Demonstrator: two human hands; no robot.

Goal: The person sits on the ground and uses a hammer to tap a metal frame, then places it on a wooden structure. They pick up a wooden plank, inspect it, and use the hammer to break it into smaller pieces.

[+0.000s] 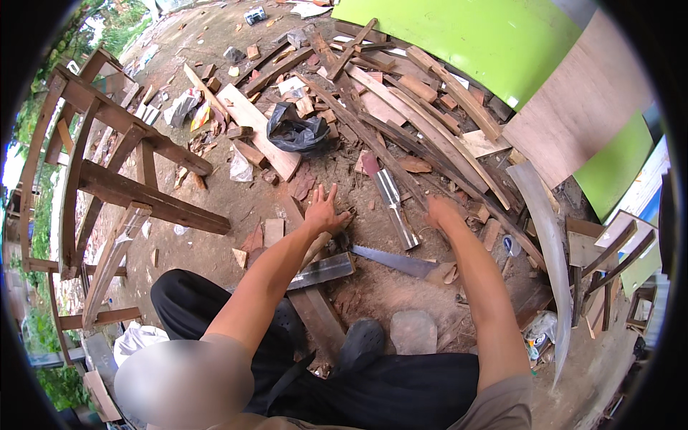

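Note:
My left hand (327, 211) is stretched forward over the littered ground with its fingers spread, and nothing shows in it. Beneath its wrist lies a dark rectangular bar (322, 271), across a wooden plank (315, 315). To the right, my right hand (443, 213) has its fingers curled round the near end of a long wooden strip (390, 158); the fingertips are partly hidden. Between my hands lies a shiny metal tool (394, 208) with a dark red end. A handsaw (394, 260) lies nearer to me, its blade pointing left.
Wood offcuts and long battens (444, 143) are heaped ahead and right. A black plastic bag (297, 131) sits by a pale board (247, 118). A wooden frame (136, 172) stands left. Green panels (466, 36) and a curved grey strip (548, 244) are right. A flat stone (413, 332) lies near my feet.

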